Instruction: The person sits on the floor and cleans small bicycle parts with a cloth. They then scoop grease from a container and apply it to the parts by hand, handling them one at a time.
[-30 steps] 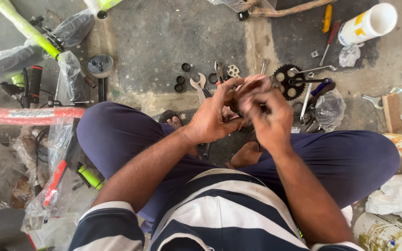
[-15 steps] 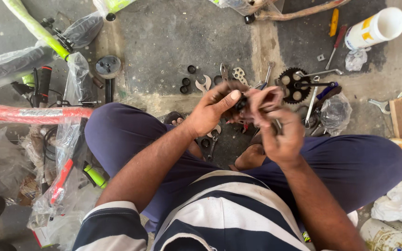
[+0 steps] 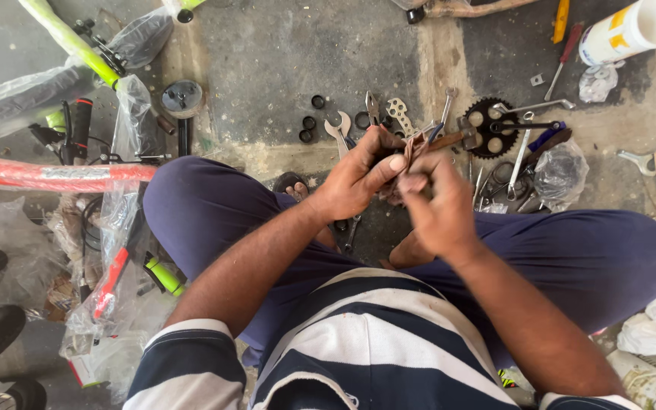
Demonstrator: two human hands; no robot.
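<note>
Head view, looking down at a seated person's lap. Both hands meet at centre, above the crossed legs. The left hand [image 3: 358, 178] curls closed around a small dark part [image 3: 393, 191], mostly hidden. The right hand [image 3: 438, 209], just right of it and touching, pinches thin brownish strips [image 3: 417, 146] that rise from the part and point away toward the far floor. Beyond lie wrenches [image 3: 339, 127] and a black sprocket [image 3: 486, 129].
</note>
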